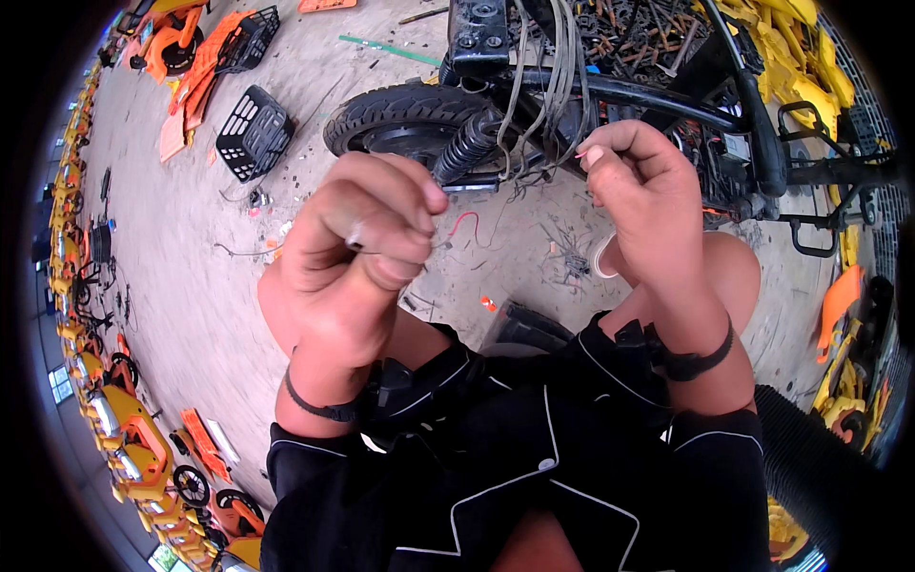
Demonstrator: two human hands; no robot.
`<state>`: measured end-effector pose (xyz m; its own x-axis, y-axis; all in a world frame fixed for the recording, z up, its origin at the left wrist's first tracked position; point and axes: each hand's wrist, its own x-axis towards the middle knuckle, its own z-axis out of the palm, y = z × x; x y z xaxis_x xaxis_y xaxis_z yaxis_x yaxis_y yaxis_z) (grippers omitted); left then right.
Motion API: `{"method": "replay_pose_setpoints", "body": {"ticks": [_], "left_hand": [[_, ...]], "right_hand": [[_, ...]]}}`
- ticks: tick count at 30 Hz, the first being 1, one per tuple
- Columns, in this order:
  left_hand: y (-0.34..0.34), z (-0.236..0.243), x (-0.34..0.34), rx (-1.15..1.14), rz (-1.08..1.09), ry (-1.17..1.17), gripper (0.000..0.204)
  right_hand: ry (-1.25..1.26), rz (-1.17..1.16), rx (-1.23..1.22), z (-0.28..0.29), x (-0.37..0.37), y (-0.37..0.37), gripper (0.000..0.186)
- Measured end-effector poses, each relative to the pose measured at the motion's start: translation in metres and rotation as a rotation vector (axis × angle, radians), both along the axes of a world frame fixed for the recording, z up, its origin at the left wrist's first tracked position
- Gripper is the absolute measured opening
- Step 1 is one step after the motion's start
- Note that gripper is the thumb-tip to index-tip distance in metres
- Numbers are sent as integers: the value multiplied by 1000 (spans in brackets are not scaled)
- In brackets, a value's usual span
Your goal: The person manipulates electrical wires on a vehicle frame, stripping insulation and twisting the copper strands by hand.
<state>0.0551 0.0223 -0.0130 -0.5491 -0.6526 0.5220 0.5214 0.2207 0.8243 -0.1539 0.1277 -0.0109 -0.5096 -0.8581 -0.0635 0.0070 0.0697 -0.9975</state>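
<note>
Both hands raised at near side of stripped black vehicle

At the far left we record a long row of yellow vehicles [71,229]. Right of it, on the far part of the floor, lie orange panels [195,86] and a black slatted crate [255,133].

We find the left hand [348,253] raised above the floor, its fingers curled in and narrow. A small whitish spot shows on 1 finger; blur hides the fingertips, and we cannot tell whether anything is held. Beyond this hand lies a thin green strip [391,50], with a black wheel [400,105] nearer, partly covered by the fingers.

Further right, a red wire [464,221] lies on the floor, and a coil-spring shock absorber [469,148] slants beside the wheel. Nearer, between the knees, we note a black tub [529,329]. Grey cables [562,86] hang at the vehicle frame [658,95].

The right hand [650,195] is narrow, thumb and forefinger pinching a thin red strand [579,155] in front of the frame, near the cables; we cannot tell whether the strand touches them.

At the far right we log piled yellow panels [791,57]; nearer lies an orange panel [839,305].
</note>
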Motion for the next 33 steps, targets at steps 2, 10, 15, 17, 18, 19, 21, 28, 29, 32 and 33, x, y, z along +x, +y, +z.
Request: {"method": "replay_pose_setpoints", "body": {"ticks": [2,10,15,17,18,19,21,28,29,32,33], "left_hand": [[-4,0,2,63,24,-13,10],[6,-7,-1,479,-97,-78,15],[7,-4,-5,501,-114,-97,14],[7,-4,-6,487,-130,-128,14],[7,-3,-6,486,-142,-138,14],[6,-3,-7,466,-150,-163,14],[6,-4,-8,438,-172,-205,13],[5,-3,-12,319,-126,-273,10],[5,-3,-12,312,-121,-279,10],[7,-3,-13,300,-101,-289,9],[7,-3,-14,294,-95,-288,9]], "right_hand": [[26,54,18,2,-2,5,3],[314,586,-219,9,8,14,9],[378,482,-270,15,11,13,9],[413,348,-265,15,13,12,10],[428,342,-276,14,13,12,12],[445,343,-278,13,12,10,14],[482,338,-301,11,12,8,17],[427,442,-207,15,7,8,16],[361,464,-171,16,6,9,15],[142,495,-115,14,7,11,14],[120,498,-100,13,8,11,14]]}}
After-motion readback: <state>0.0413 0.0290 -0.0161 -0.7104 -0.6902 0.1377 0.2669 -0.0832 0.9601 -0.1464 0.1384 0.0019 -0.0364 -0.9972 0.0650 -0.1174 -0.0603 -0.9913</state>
